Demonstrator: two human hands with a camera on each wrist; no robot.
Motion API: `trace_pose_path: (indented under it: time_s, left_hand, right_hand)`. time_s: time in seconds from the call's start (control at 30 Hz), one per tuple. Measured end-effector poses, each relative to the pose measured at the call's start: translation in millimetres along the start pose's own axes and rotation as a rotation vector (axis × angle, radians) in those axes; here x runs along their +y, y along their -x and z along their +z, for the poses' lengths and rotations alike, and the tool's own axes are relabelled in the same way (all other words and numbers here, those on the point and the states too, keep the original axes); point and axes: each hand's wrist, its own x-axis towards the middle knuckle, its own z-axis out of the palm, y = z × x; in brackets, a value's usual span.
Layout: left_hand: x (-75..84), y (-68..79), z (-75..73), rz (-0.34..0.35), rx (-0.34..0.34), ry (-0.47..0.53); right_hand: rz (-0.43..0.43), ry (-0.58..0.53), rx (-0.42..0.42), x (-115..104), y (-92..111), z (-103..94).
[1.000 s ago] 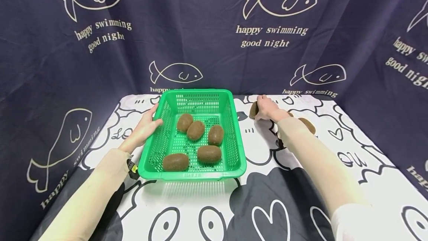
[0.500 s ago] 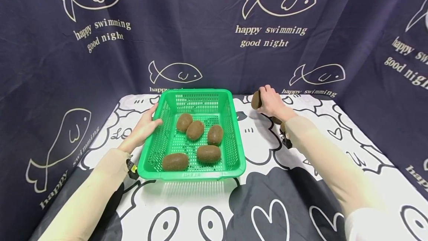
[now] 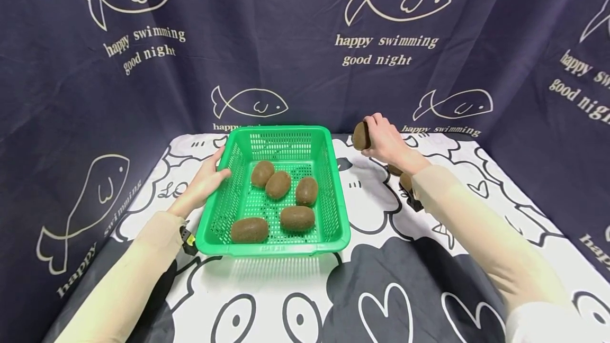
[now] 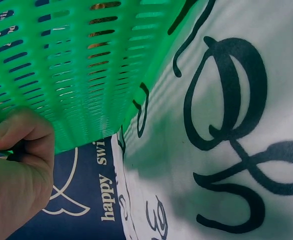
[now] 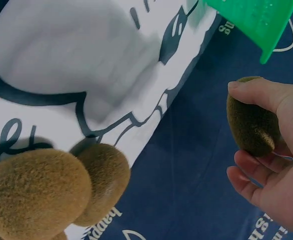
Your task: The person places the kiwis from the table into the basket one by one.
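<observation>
1. We see the left hand [image 3: 205,179] grasping the left side of the green basket [image 3: 286,249], its thumb over the rim and its fingers against the outside of the wall.
2. In the right hand [image 3: 388,144] we find one brown kiwi [image 3: 361,136], pinched with the thumb above and fingers beneath; it is held up over the far part of the table, to the right of the basket and apart from it.
3. Inside the basket we count five kiwis: two touching toward the far left [image 3: 262,173] [image 3: 278,184], one at the right [image 3: 306,191], one just nearer than that [image 3: 297,218], and one at the near left [image 3: 250,230].
4. Near the right wrist we make out two loose kiwis [image 5: 36,195] [image 5: 104,182] on the patterned cloth [image 3: 367,200], one partly covering the other in the right wrist view; a brown sliver lies below them, too cropped for us to identify.
5. Behind everything, we see a dark blue curtain [image 3: 305,20] printed with fish and lettering.
</observation>
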Motion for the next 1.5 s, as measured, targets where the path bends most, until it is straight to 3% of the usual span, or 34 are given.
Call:
trace_pose_path:
  time_s: [0.87,1.23,1.5]
  left_hand:
    - [2.4,0.9,-0.1,-0.007,0.001,0.004]
    - [2.4,2.2,0.0,-0.007,-0.001,0.005]
    - [2.3,1.8,-0.1,-0.01,0.001,0.005]
  right_hand:
    - [-0.23,-0.067,0.07,-72.5,3.7,-27.3]
    - [-0.338,-0.093,0.09,-99.2,6.5,-24.8]
    - [-0.377,-0.074,0.052,-119.8,9.2,-18.0]
